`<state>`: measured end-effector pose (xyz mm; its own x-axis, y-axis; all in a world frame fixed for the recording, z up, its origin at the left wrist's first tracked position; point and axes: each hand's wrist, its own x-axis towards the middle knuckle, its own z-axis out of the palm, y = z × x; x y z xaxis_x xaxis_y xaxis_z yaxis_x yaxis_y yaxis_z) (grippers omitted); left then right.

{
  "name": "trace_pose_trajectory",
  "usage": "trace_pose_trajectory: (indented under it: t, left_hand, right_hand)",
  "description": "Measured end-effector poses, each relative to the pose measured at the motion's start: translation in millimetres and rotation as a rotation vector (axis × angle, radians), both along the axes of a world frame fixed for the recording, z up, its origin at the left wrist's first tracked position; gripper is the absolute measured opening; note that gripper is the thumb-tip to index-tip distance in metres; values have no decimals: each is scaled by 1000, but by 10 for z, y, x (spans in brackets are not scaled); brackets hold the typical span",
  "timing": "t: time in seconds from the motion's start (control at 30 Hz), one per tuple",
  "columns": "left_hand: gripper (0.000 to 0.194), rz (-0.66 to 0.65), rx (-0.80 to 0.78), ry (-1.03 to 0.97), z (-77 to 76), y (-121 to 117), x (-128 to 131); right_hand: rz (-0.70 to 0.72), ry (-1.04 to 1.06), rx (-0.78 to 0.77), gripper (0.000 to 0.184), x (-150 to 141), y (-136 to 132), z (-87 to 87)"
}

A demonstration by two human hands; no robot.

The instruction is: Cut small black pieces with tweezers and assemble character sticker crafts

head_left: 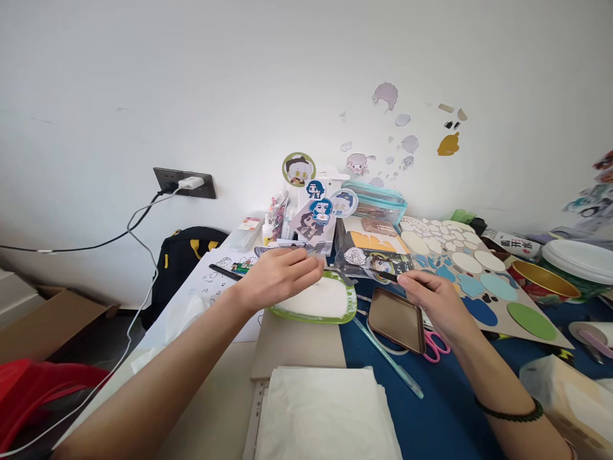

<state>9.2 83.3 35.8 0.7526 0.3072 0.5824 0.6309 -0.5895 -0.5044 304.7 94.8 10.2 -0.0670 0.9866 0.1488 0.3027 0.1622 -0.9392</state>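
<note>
My left hand (288, 276) hovers over the left part of a green-rimmed dish (353, 300) with a flat white filling. Its fingers are curled together in a pinch, and whatever they hold is hidden. My right hand (433, 297) is closed on a thin black stick-like tool (384, 275), whose tip points left over a clear plastic packet of stickers (355, 257). Below that hand lies a small brown metal tray (396, 318). The dish rests on a beige board (297, 351), and in front of it is a stack of white tissue-like sheets (325, 412).
A sheet of coloured paint-like shapes (483, 262) spreads at the right, near a gold bowl (546, 281) and a white-lidded tub (579, 260). Pink scissors (435, 347) and a pale blue pen (393, 362) lie on the blue mat. A white cable (129, 326) hangs at the left.
</note>
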Motion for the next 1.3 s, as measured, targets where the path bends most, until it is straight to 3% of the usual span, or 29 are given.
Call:
trace_pose_trajectory:
  t: [0.27, 0.4, 0.63, 0.8, 0.93, 1.07, 1.17, 1.3]
  left_hand:
    - [18, -70, 100, 75, -26, -28, 38]
    - [22, -13, -4, 99, -1, -58, 67]
    - [18, -80, 81, 29, 13, -55, 63]
    - [13, 12, -32, -109, 8, 0, 3]
    - [20, 147, -245, -405, 75, 8, 15]
    - [29, 210, -741, -669, 234, -43, 72]
    - [32, 171, -1026, -676, 334, -96, 101]
    - [32, 146, -1177, -636, 366, -146, 130]
  right_hand:
    - [218, -200, -16, 30, -92, -111, 112]
    - [264, -195, -22, 32, -52, -58, 49]
    - [265, -109, 0, 29, -56, -63, 30]
    - [189, -90, 49, 28, -51, -39, -20]
    - [118, -97, 140, 24, -55, -30, -55]
    - [78, -121, 210, 22, -83, -63, -35]
    - [68, -122, 253, 22, -101, -75, -35]
    - [68, -123, 288, 20, -125, -76, -57]
